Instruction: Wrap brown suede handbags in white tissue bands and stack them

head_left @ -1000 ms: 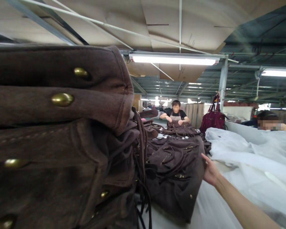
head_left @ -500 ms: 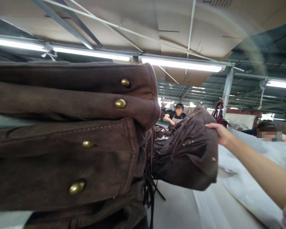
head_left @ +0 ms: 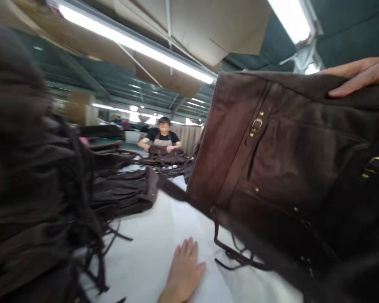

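Note:
A dark brown leather bag (head_left: 281, 155) with brass buckles and hanging straps fills the right side of the view, held up above the table. My right hand (head_left: 366, 75) grips it along its top edge, with the fingers partly out of sight behind the leather. Palm down, my left hand (head_left: 183, 269) lies on the white table surface (head_left: 145, 248), fingers stretched out and holding nothing. On the left rises a tall pile of similar brown bags (head_left: 22, 181), blurred, with loose straps dangling.
More brown bags (head_left: 123, 189) lie stacked beyond the near pile. Across the table a person (head_left: 163, 136) in an apron handles another bag. Tube lights (head_left: 135, 42) and cardboard sheets (head_left: 205, 29) hang low overhead.
The view has swung right. The bag in my right hand is now larger, closer and farther from the pile. My left hand has come into view on the table.

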Available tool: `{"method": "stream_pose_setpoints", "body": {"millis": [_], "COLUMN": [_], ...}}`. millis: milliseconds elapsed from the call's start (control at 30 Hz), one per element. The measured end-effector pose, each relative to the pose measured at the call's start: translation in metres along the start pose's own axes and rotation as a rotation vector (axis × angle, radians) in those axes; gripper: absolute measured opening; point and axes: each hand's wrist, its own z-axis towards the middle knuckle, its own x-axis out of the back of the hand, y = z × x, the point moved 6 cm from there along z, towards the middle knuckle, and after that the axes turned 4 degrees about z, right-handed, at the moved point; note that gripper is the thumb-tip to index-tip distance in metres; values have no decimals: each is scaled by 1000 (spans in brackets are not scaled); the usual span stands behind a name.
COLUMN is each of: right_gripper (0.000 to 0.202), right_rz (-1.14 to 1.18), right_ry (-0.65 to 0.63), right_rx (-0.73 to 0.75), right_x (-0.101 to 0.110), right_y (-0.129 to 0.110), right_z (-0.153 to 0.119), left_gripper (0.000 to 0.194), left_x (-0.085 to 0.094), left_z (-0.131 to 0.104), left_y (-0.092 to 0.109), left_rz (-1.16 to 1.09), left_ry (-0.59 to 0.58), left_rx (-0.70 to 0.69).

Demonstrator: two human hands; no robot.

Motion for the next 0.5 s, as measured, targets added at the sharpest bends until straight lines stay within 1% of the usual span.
{"method": "stream_pose_setpoints", "body": {"millis": [33,67,100,133,200,267,333,367,400,467,500], "right_gripper": [63,63,59,55,47,45,50,51,47,33,32], "right_rz": [10,55,120,185,289,338,306,272,239,188,165], "right_ry": [-120,-240,-333,-380,-344,-329,-360,-390,-421,-454,-462], "right_rx": [-112,-228,-326,-385,-399,-414,-446,-451,-436,-335,-266], "right_x": [18,31,42,50,65,73,73,71,66,47,34], "right_y": [-1,-2,-4,-6,-9,-5,5,11,16,22,22], "right_z": [-10,-19,-26,-32,-37,-41,-41,-39,-33,-12,3], "left_gripper": [67,67,67,67,66,63,60,60,61,64,67], "left_x": [2,3,2,1,1,8,18,21,22,17,12], "left_z": [5,11,16,20,22,16,0,-10,-21,-42,-51], "left_y": [-2,-3,-3,-3,-2,1,8,12,17,26,28], "left_rz": [63,114,151,180,215,254,283,273,242,132,81], "left_ry": [16,28,26,23,20,44,54,34,-3,-103,-137], "left_rx": [-7,-24,-53,-69,-88,-71,-54,-45,-42,-55,-63]}}
